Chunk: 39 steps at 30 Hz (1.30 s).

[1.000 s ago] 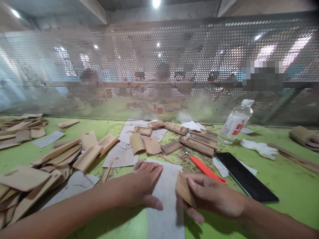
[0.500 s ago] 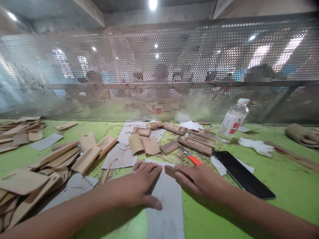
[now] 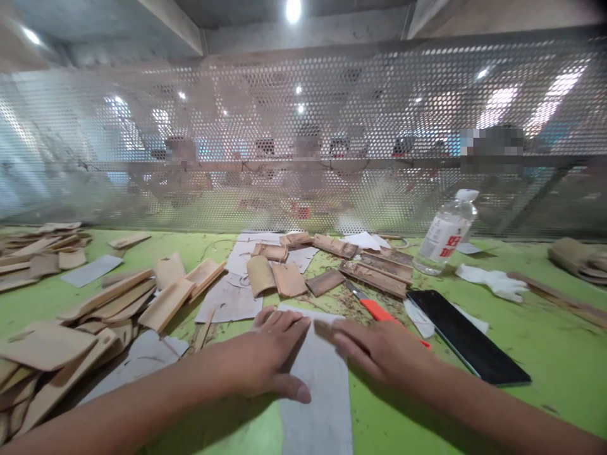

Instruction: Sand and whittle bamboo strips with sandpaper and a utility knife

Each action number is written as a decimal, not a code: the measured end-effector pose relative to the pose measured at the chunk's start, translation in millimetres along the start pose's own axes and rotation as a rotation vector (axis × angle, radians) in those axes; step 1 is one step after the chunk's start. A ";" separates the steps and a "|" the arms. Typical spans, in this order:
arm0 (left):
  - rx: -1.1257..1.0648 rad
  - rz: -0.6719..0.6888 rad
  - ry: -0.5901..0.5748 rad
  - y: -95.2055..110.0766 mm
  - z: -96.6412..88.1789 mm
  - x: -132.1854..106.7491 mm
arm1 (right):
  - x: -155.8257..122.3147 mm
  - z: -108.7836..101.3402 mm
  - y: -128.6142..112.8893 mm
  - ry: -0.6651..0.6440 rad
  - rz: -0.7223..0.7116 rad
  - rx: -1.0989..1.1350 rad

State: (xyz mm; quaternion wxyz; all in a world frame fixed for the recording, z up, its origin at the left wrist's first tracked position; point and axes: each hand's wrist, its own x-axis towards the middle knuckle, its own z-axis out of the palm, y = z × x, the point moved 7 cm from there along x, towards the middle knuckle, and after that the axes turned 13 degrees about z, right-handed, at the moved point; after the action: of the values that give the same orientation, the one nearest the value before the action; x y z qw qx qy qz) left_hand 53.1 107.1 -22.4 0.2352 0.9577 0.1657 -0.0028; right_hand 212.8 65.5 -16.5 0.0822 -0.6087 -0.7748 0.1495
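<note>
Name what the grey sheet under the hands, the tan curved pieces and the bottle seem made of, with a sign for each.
Grey sheet: probably paper or sandpaper, matt, thin, lying flat. Tan curved pieces: likely bamboo, raw and matt, pale, arched like split stalks. Bottle: clear plastic, glossy and see-through.

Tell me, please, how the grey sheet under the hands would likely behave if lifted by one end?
The grey sheet looks paper-thin and lies flat on the green table, so it would probably droop, not hold stiff. It seems light for its size. The left hand and right hand rest on it; unpinned, it may slide.
</note>
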 end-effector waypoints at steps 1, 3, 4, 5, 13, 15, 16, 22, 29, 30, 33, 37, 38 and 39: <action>0.000 -0.005 -0.003 -0.7 0.4 -0.1 | 0.3 -1.5 1.4 0.021 0.015 0.002; 0.001 -0.012 -0.023 -1.2 1.8 -0.5 | -0.6 0.9 0.3 -0.006 -0.007 -0.005; 0.005 -0.013 -0.030 -1.0 2.2 -0.7 | -1.4 3.9 -1.1 -0.039 -0.033 -0.014; 0.008 -0.010 -0.030 -0.5 2.1 -0.7 | -1.7 6.3 -1.4 -0.057 -0.047 -0.028; 0.022 -0.031 -0.051 0.3 0.6 -0.5 | 2.3 13.6 5.0 0.001 -0.021 -0.205; 0.015 -0.023 -0.035 0.6 -0.6 -0.4 | 1.9 10.3 5.9 0.019 0.013 -0.185; 0.010 -0.021 -0.028 0.4 -0.8 -0.4 | 1.5 7.9 6.7 0.027 0.038 -0.169; 0.014 -0.020 -0.033 -1.4 1.7 -0.6 | -2.1 1.0 -2.6 -0.029 -0.032 -0.026; 0.006 -0.001 -0.019 2.2 0.2 -0.6 | 2.8 -0.1 4.5 -0.061 0.015 0.095; 0.009 -0.002 -0.011 2.1 -0.3 -0.7 | 3.4 -2.7 7.8 -0.019 0.048 0.101; 0.017 0.008 0.013 2.0 -1.6 -1.1 | 2.4 -9.3 10.1 0.037 0.059 0.270; -0.003 0.031 0.018 3.0 -1.7 -1.4 | -5.2 -4.6 -4.9 -0.191 -0.025 0.665; -0.007 0.036 0.020 3.3 -1.9 -1.2 | -7.4 -4.0 -7.2 -0.224 -0.018 0.725; -0.010 0.040 0.019 3.5 -1.8 -0.9 | -9.5 -3.6 -8.9 -0.248 -0.009 0.767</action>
State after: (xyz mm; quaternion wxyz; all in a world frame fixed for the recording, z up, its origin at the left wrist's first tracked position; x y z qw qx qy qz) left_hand 53.3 104.7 -19.2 0.2386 0.9596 0.1487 0.0117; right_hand 208.1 54.9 -9.6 0.2100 -0.5078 -0.6695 0.4998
